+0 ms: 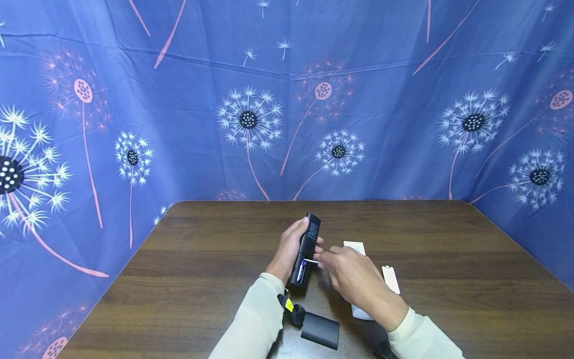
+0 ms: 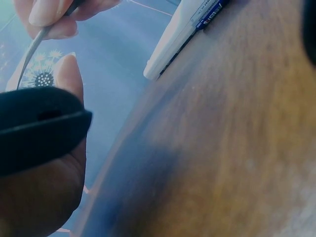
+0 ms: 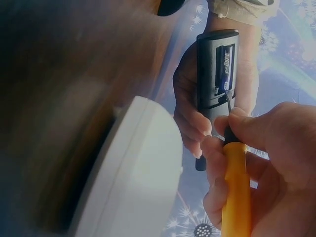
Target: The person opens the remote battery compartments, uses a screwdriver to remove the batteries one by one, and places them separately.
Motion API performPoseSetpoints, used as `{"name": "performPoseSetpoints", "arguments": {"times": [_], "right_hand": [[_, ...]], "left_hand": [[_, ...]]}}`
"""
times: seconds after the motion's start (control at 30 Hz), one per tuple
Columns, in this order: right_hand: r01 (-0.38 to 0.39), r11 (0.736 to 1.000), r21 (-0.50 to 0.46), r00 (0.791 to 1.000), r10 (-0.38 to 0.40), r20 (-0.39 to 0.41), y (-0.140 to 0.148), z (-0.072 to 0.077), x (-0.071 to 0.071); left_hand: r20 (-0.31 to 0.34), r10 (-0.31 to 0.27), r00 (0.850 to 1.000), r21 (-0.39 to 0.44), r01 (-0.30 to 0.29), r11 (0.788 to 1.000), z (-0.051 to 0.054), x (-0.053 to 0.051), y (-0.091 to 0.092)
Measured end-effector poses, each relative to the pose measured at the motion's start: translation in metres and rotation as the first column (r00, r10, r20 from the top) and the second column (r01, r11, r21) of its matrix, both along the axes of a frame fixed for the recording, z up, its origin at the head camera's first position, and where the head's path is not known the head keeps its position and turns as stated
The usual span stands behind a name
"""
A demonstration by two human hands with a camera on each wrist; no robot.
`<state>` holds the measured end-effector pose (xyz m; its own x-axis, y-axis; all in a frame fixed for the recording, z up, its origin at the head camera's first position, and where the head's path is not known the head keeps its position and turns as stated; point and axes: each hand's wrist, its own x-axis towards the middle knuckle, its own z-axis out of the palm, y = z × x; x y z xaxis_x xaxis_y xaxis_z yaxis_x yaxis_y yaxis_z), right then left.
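A black remote control [image 1: 310,237] lies along my left hand [image 1: 287,252], which grips it with its back face up. Its battery compartment is uncovered, and a blue-and-silver battery [image 3: 226,69] sits inside. My right hand [image 1: 354,276] holds a screwdriver [image 3: 236,182] with a yellow handle and black collar. The flat metal blade [image 3: 228,102] reaches the compartment at the battery's end; whether it touches the battery I cannot tell. In the left wrist view the remote hides most of the left hand.
A white remote-like device [image 1: 354,246] lies partly hidden beneath the right forearm. Right of it is a small white cover [image 1: 391,279]. A flat black rectangular piece [image 1: 320,330] lies near the left wrist's camera [image 1: 291,310]. The wooden table [image 1: 202,259] meets a blue patterned cloth [image 1: 179,124] behind.
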<state>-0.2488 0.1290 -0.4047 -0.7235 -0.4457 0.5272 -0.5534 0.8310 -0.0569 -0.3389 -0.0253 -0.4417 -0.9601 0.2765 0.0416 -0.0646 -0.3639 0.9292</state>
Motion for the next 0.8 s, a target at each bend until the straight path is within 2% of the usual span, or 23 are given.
{"name": "performPoseSetpoints", "arguments": {"times": [0.8], "right_hand": [[0.013,1.0,-0.004,1.0,-0.013,-0.001,0.0004,0.0007,0.0006]], "left_hand": [[0.012,-0.004,1.0,-0.026,0.004,1.0,0.0005,0.0016,-0.0034]]}}
